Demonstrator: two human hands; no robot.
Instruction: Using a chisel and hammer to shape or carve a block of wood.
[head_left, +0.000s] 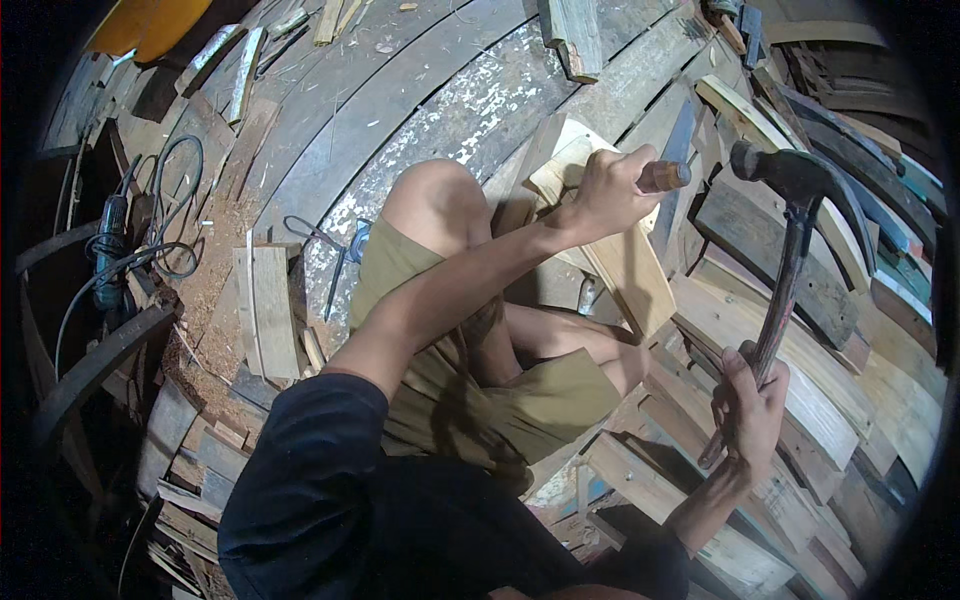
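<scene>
My left hand [612, 192] is closed around a wooden-handled chisel [666, 177]. Only the butt of its handle shows, pointing right; the blade is hidden behind the hand. Beneath that hand lies a pale wooden board [636, 278], resting across other wood pieces in front of my folded legs. My right hand [755, 405] grips a claw hammer [782, 290] low on its dark, worn handle. The hammer stands raised on the right, its head to the right of the chisel's butt and apart from it.
Many cut boards [790, 400] are stacked along the right side. A corded power tool [110, 245] lies at the far left beside sawdust [215, 325]. A short wood block [268, 310] is left of my knee. More offcuts [572, 40] rest on the plank floor [400, 110].
</scene>
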